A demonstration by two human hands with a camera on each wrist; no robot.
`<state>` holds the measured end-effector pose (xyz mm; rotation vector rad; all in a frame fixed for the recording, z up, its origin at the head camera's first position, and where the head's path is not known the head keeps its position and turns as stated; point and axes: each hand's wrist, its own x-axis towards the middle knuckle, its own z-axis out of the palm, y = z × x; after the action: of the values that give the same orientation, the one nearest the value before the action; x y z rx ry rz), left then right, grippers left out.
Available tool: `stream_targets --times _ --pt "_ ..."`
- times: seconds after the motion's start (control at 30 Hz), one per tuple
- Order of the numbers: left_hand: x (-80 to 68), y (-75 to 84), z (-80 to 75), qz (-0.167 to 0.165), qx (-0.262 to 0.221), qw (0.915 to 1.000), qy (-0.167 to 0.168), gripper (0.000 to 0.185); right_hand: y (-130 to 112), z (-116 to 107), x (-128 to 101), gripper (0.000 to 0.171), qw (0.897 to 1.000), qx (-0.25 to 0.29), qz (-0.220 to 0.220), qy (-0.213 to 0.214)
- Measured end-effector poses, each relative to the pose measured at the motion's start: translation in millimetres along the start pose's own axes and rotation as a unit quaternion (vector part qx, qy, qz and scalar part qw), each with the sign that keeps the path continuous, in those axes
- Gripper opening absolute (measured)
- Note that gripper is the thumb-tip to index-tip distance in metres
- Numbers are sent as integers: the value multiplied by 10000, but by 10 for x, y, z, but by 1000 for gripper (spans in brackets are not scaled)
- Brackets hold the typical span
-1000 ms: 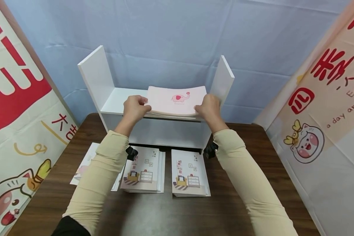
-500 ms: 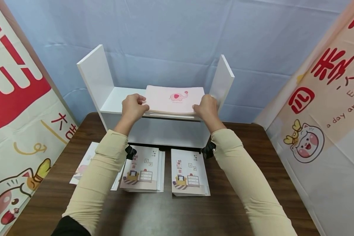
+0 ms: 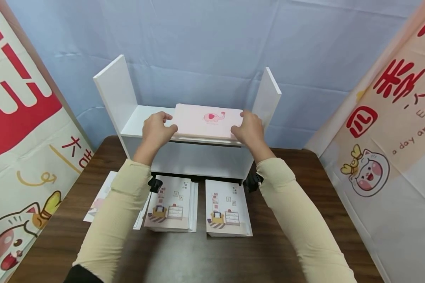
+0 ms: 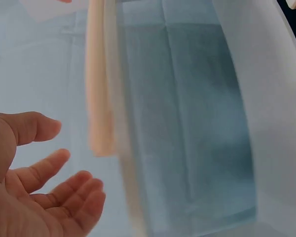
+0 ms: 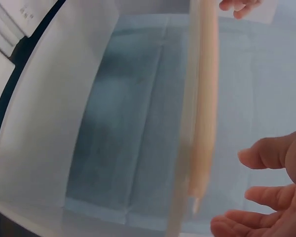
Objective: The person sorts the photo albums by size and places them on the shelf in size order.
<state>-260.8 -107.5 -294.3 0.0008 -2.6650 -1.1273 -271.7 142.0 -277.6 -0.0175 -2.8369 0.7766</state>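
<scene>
A pink stack of booklets or paper [image 3: 193,125], with a red elephant printed on top, lies flat on the upper board of a white shelf [image 3: 143,114] in the head view. At its left end is my left hand [image 3: 156,131], thumb and fingers spread apart; the left wrist view shows a gap between this hand and the stack's edge [image 4: 99,98]. My right hand [image 3: 249,127] is by the opposite end, and in the right wrist view its relaxed fingers stand off the stack, holding nothing. The underside of the stack is hidden.
Illustrated white booklets lie in piles on the dark wooden table [image 3: 287,243]: a middle pile [image 3: 170,204], a right pile [image 3: 226,208], and one at left [image 3: 100,196], partly behind my left forearm. Upright side panels [image 3: 117,92] flank the shelf board. Blue cloth hangs behind.
Both hands have loosened from the pink stack, and the left has drawn slightly left. The stack has shifted a little left and now lies flatter on the shelf.
</scene>
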Motion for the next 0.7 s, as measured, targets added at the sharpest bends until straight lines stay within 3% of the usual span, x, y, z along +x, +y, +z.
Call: stream_targets --times 0.13,0.37,0.57,0.7 --pt "-152 15 2 198 209 9996 44 36 0 -59 -123 51 9995 -192 -56 -255" --pt "-334 56 -15 438 460 9979 -157 38 -33 -143 -259 47 9952 -687 -299 -628" --pt "-481 11 3 1088 1140 9874 -163 37 44 -209 -405 48 9890 -862 -639 -1014" --pt "-572 -21 0 1190 1479 9815 -233 38 108 -238 -512 48 9870 -907 -743 -1096"
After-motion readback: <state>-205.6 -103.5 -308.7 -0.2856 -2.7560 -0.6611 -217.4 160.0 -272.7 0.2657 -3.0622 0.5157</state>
